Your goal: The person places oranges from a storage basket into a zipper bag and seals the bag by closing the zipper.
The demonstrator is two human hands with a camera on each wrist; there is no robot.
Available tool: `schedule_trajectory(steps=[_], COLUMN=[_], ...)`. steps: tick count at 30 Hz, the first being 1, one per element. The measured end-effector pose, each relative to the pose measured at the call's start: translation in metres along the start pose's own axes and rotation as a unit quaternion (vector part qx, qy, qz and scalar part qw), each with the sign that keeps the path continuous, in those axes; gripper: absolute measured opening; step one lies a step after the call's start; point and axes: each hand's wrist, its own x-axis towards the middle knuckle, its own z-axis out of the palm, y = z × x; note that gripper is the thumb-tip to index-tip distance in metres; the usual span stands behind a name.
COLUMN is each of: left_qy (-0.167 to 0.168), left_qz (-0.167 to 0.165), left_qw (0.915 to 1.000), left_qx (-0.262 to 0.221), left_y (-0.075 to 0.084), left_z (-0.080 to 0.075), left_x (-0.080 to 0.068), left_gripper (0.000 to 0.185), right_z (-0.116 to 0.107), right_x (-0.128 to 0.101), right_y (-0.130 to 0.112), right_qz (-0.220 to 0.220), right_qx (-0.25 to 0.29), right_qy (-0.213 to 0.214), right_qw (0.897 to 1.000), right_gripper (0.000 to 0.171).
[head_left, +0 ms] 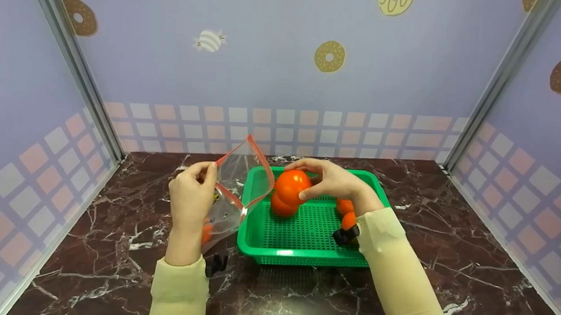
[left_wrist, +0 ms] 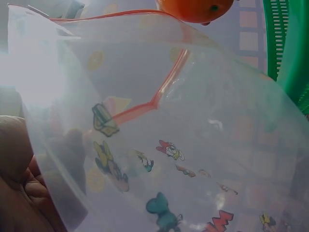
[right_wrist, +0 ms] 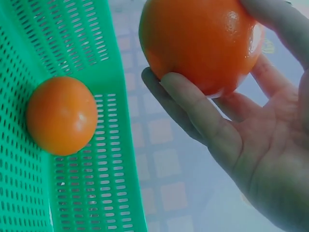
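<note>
Above the green basket (head_left: 304,245), the right hand (head_left: 339,182) is lifting a tomato (head_left: 292,186) toward the zip bag (head_left: 233,184) that the left hand (head_left: 191,196) is pinching open; one orange piece seems bagged already, others are waiting. Left wrist view is showing the tomato at the bag's mouth. Right wrist view is showing fingers (right_wrist: 203,113) curling round it.

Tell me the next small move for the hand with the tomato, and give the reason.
Probably carry the tomato a little leftward and lower it into the bag's mouth. The right hand grips it above the green basket, right beside the red zip edge, while the left hand holds the clear bag open beside the basket, with something orange already at its bottom.
</note>
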Motion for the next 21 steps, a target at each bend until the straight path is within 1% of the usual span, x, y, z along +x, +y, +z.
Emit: schedule_trajectory(steps=[5,11,16,21], left_qy=[0.001,0.002,-0.001,-0.001], left_qz=[0.000,-0.004,-0.006,-0.005], left_qw=[1.0000,1.0000,1.0000,1.0000], left_qx=[0.001,-0.003,-0.005,-0.002], left_y=[0.001,0.001,0.001,0.001], left_z=[0.000,0.000,0.000,-0.001], left_x=[-0.001,-0.001,0.000,0.000], left_gripper=[0.021,0.021,0.020,0.021], right_z=[0.002,0.011,0.024,0.038], right_x=[-0.002,-0.001,0.001,0.007], right_y=[-0.004,-0.010,-0.019,-0.026], right_qz=[-0.024,-0.048,-0.057,-0.086], right_qx=[0.028,0.066,0.065,0.072], right_qy=[0.029,0.067,0.107,0.120], right_qw=[0.999,0.994,0.990,0.986], right_gripper=[0.065,0.064,0.064,0.064])
